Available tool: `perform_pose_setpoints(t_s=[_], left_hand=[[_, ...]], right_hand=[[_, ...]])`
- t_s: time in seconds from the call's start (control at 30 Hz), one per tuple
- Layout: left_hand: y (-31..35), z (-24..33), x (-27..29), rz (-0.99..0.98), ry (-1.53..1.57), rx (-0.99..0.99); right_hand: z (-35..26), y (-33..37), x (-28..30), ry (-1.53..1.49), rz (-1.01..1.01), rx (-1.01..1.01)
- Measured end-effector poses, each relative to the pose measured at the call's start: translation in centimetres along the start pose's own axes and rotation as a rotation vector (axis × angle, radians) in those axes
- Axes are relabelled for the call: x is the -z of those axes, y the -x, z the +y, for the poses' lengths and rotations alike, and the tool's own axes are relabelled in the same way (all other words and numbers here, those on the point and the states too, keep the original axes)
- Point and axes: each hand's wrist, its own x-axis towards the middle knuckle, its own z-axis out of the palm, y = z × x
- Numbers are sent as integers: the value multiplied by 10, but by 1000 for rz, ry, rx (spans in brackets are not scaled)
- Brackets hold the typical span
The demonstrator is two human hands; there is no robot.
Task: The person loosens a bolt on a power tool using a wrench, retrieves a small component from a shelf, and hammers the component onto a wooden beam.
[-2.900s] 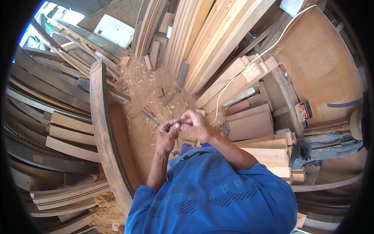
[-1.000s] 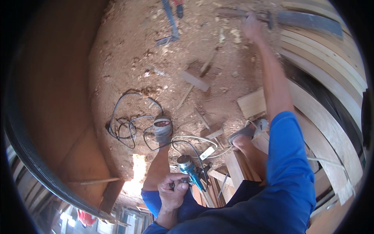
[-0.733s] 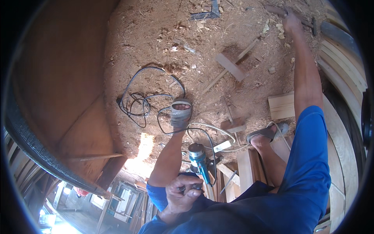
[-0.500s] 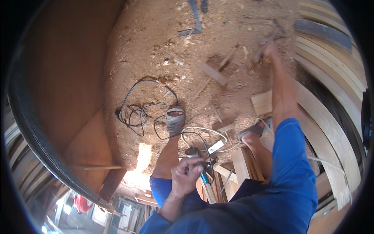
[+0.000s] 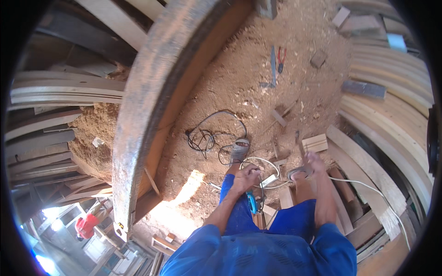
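Observation:
My left hand is closed above my lap, its fingers curled together; whatever they hold is too small to make out. Just below it, a teal power tool lies among boards between my legs, a dark cord rising beside my fingers. My right hand is raised over my right foot, blurred by motion. It is closed on a long, dark, narrow tool that points away from me; its kind is not clear. Close to that tool lies a light wood block.
A big curved timber piece stands at the left. Curved planks are stacked at the right. A coiled black cable, a white power strip, red-handled pliers and a metal square lie on the shavings-covered floor. Someone in red is at far left.
My right hand has come back from the floor far ahead, bringing the long dark tool towards me. My left hand stays near my lap. The view has swung, showing more of the left side.

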Motion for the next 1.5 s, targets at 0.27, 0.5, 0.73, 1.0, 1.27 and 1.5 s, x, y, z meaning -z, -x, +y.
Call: perform_pose_setpoints(t_s=[0.27, 0.5, 0.73, 1.0, 1.27, 1.5], left_hand=[[35, 76, 271, 791, -146, -546], [-10, 47, 389, 840, -303, -415], [-50, -1, 400, 949, -289, -474], [-66, 10, 418, 784, -491, -314], [-19, 23, 279, 50, -340, -797], [187, -47, 109, -640, -538, -588]], right_hand=[[-17, 181, -162, -415, -76, -128], [-69, 231, -280, -441, -155, -20], [-53, 246, -322, -431, -202, 40], [44, 263, -321, -271, 10, 286], [207, 336, -388, -416, 583, 214], [403, 362, -503, 454, 746, -93]])
